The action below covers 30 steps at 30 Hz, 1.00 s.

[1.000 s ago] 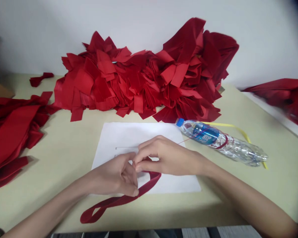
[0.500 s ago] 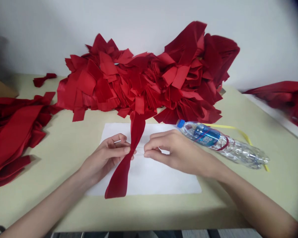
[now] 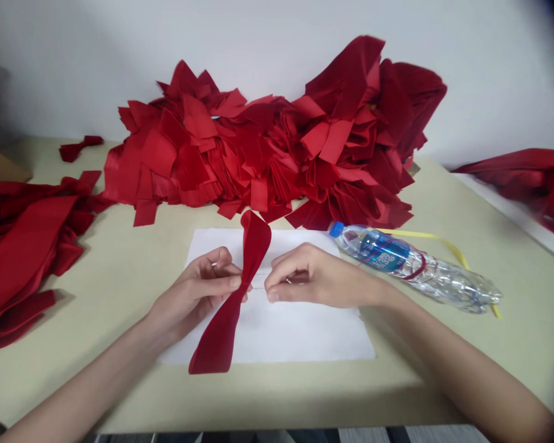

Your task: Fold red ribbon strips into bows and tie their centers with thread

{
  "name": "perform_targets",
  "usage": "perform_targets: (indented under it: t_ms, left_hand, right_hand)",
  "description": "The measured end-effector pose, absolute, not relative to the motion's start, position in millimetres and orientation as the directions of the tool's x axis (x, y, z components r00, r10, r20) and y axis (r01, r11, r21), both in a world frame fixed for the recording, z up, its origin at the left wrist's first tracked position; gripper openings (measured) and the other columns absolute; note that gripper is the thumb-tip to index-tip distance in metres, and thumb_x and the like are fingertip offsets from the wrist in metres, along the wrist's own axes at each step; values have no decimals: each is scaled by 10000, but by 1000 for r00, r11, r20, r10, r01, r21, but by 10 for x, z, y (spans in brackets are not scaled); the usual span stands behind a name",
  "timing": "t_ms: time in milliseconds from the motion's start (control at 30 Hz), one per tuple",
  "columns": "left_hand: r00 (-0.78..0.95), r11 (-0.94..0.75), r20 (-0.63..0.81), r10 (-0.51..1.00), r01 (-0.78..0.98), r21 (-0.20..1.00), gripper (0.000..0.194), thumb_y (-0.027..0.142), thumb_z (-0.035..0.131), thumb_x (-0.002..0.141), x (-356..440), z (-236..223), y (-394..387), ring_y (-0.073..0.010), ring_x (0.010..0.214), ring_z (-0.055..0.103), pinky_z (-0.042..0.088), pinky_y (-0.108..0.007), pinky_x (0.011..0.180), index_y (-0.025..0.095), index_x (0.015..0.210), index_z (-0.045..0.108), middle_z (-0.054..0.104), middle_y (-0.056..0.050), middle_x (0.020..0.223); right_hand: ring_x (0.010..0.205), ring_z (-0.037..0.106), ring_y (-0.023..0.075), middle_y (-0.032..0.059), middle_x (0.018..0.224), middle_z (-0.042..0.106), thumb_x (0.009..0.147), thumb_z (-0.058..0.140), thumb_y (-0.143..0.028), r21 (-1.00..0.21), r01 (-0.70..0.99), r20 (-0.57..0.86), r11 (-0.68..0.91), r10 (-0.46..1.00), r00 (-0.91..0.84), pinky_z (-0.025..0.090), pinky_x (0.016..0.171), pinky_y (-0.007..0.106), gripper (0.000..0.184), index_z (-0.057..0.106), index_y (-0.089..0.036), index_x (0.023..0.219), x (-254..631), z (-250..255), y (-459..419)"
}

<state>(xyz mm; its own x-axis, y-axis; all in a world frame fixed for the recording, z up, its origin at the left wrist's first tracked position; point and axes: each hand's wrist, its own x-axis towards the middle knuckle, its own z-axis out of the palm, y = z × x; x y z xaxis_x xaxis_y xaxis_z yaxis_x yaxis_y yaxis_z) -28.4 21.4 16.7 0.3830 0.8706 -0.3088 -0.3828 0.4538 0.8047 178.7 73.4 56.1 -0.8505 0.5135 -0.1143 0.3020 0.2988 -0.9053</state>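
Note:
A dark red velvet ribbon bow (image 3: pixel 216 335) is pinched at its narrow middle by my left hand (image 3: pixel 203 286), thumb in front and fingers behind. Its two wide loops stand out above and below the pinch. Just to the right, my right hand (image 3: pixel 307 277) holds a thin thread (image 3: pixel 258 287) between thumb and fingertips; the thread runs across to the bow's middle. Part of the thread is too fine to follow. Beneath both hands lies a white sheet of paper (image 3: pixel 295 338).
A large heap of red ribbon pieces (image 3: pixel 268 154) fills the back of the table. More red strips (image 3: pixel 23 246) lie at the left, near a small finished-looking bow (image 3: pixel 80 147). At the right are a plastic bottle (image 3: pixel 415 264), a yellow strip (image 3: pixel 443 243) and a white box (image 3: pixel 512 215) with red fabric.
My right hand has turned and dropped slightly near the bow, still holding the thread. The bow's lower loop has shifted a little left; my left hand keeps its pinch.

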Motion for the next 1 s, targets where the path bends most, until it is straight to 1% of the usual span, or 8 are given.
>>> perform_targets:
  t_ms: [100, 300, 433, 567, 700, 800, 867, 1000]
  left_hand:
    - [395, 456, -303, 867, -386, 802, 291, 75, 637, 717, -285, 175, 217, -114, 606, 588, 415, -189, 574, 190, 697, 370, 564, 42, 607]
    - [393, 432, -285, 874, -360, 827, 307, 71, 635, 728, -272, 157, 213, -101, 592, 582, 415, -186, 593, 193, 692, 355, 566, 58, 586]
    - [355, 421, -292, 888, -373, 827, 303, 63, 632, 731, -268, 134, 218, -96, 622, 583, 417, -170, 582, 191, 692, 360, 560, 53, 604]
    - [371, 457, -301, 879, -471, 755, 282, 74, 646, 715, -278, 128, 226, -94, 628, 589, 448, -166, 584, 184, 705, 387, 582, 34, 631]
    - [521, 514, -213, 826, -545, 662, 313, 90, 695, 645, -255, 143, 183, -112, 567, 602, 462, -173, 507, 180, 706, 402, 604, 24, 620]
    - [729, 648, -181, 661, -432, 628, 345, 69, 702, 597, -217, 133, 121, -142, 478, 600, 435, -195, 418, 185, 707, 397, 652, -4, 612]
    - [814, 715, -209, 542, -316, 623, 362, 53, 703, 573, -202, 112, 91, -142, 421, 580, 396, -191, 378, 189, 731, 406, 678, -24, 613]
    - [801, 715, -356, 481, -124, 688, 331, 50, 737, 514, -187, 86, 79, -91, 444, 546, 385, -167, 424, 157, 737, 516, 652, 11, 568]
  right_hand:
    - [535, 391, 42, -22, 640, 538, 782, 604, -219, -919, 297, -129, 261, 514, -848, 320, 489, 200, 143, 673, -94, 776, 1832, 623, 767]
    - [535, 418, 33, -10, 662, 562, 769, 621, -188, -958, 208, -87, 198, 490, -867, 309, 463, 186, 113, 674, -89, 777, 1851, 722, 744]
    - [543, 439, 37, -7, 660, 567, 766, 622, -185, -963, 195, -78, 184, 502, -861, 316, 466, 181, 105, 673, -93, 767, 1852, 714, 748]
    - [534, 420, 35, -3, 660, 568, 759, 624, -196, -956, 239, -125, 170, 501, -856, 322, 468, 176, 122, 678, -86, 772, 1846, 625, 779]
    - [541, 432, 41, -13, 636, 565, 736, 640, -188, -968, 232, -156, 95, 495, -855, 358, 489, 172, 111, 678, -87, 763, 1793, 469, 785]
    - [579, 488, 59, -13, 642, 575, 707, 652, -145, -990, 141, -116, 25, 438, -891, 420, 549, 187, 80, 679, -90, 758, 1746, 378, 756]
    - [601, 514, 72, -5, 649, 584, 707, 646, -131, -993, 113, -97, 20, 376, -921, 438, 570, 196, 78, 687, -93, 761, 1733, 362, 740]
    - [594, 509, 68, 2, 650, 582, 737, 635, -163, -985, 153, -116, 76, 360, -926, 415, 546, 184, 107, 691, -85, 785, 1730, 400, 750]
